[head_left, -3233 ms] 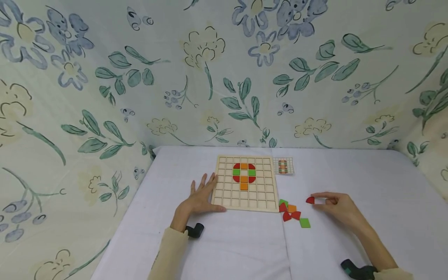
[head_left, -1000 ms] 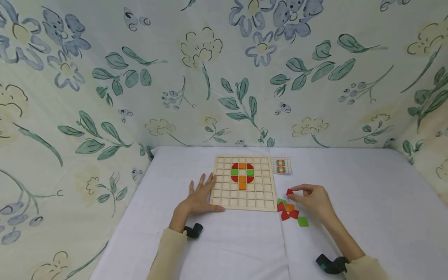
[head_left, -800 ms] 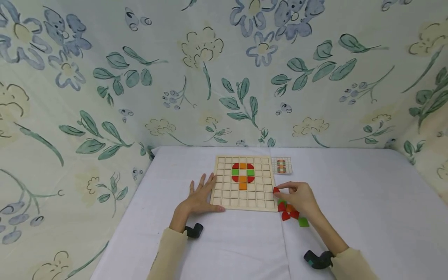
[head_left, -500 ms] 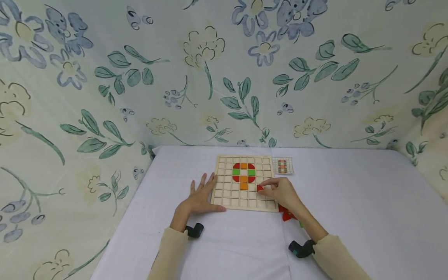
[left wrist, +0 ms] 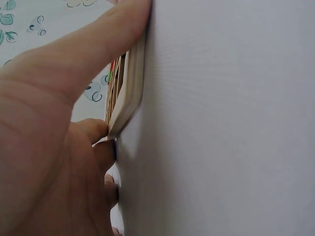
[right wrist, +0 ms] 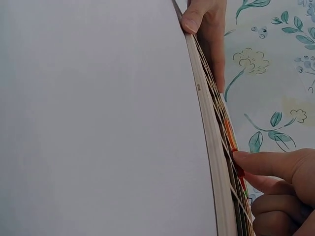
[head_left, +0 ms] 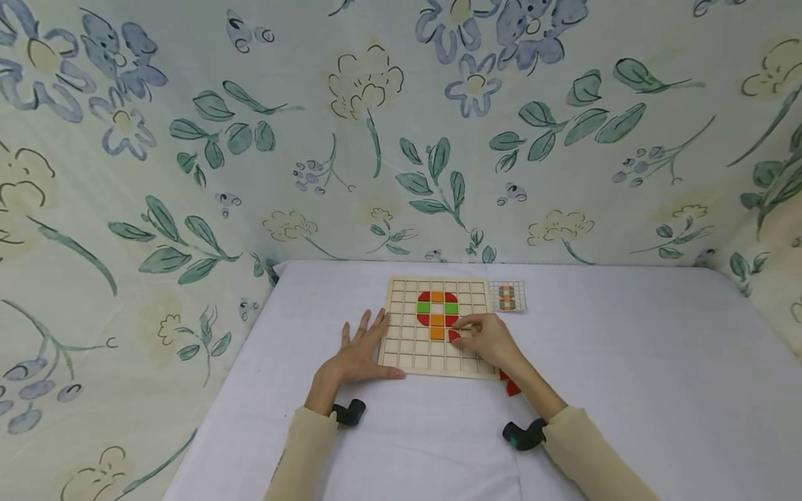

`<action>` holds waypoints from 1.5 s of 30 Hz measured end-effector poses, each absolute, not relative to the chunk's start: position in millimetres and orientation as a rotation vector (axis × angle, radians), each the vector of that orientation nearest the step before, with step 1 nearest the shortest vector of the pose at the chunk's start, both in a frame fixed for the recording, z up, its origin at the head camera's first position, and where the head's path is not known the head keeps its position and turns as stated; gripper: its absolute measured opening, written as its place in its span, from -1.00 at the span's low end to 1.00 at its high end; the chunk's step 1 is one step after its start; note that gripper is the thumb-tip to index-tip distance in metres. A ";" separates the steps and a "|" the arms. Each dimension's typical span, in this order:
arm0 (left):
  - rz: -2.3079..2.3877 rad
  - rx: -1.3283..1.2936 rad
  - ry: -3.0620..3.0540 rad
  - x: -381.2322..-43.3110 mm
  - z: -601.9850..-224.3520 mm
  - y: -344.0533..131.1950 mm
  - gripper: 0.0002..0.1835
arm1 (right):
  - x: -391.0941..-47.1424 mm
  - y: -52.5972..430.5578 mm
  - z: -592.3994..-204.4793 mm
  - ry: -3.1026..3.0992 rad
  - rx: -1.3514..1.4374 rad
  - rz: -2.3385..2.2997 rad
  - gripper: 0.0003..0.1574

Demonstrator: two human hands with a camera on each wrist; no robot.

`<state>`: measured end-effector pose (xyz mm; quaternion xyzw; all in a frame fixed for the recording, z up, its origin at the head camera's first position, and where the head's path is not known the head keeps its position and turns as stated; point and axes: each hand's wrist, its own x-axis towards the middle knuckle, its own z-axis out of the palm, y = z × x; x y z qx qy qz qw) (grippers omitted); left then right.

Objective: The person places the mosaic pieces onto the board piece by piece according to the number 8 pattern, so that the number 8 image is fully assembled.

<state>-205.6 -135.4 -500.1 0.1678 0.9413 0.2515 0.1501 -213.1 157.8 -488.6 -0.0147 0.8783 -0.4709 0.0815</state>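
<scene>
A wooden grid board [head_left: 407, 351] lies on the white cloth. On it, red rounded, green and orange tiles form a ring, with one more orange tile [head_left: 436, 333] below. My left hand [head_left: 356, 358] rests at the board's near left corner, fingers spread along its left side and thumb along the front edge. Between thumb and fingertips my right hand [head_left: 493, 341] pinches a red quarter-round tile [head_left: 453, 335], right beside that lowest orange tile. In the right wrist view the thumb [right wrist: 251, 160] is close over the grid at the red piece.
A small printed pattern card [head_left: 507, 297] lies by the board's far right corner. Loose red tiles [head_left: 514, 387] show by the near right corner, partly hidden under my right forearm. A floral cloth [head_left: 376, 139] hangs behind the table.
My right hand has carried the red tile leftward from the right of the table, past the loose tiles, onto the board. The left hand has stayed at its corner.
</scene>
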 end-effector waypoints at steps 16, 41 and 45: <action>0.715 0.485 2.697 -205.9 -498.4 -134.6 0.36 | -214.0 154.2 -492.3 2.650 -0.017 -1.435 -0.73; 0.716 0.479 2.710 -203.2 -498.6 -136.1 0.35 | -143.7 256.5 -463.7 2.807 0.080 -1.141 -0.56; 0.723 0.489 2.709 -203.8 -498.9 -135.2 0.35 | -133.2 267.6 -474.0 2.732 0.106 -1.152 -0.52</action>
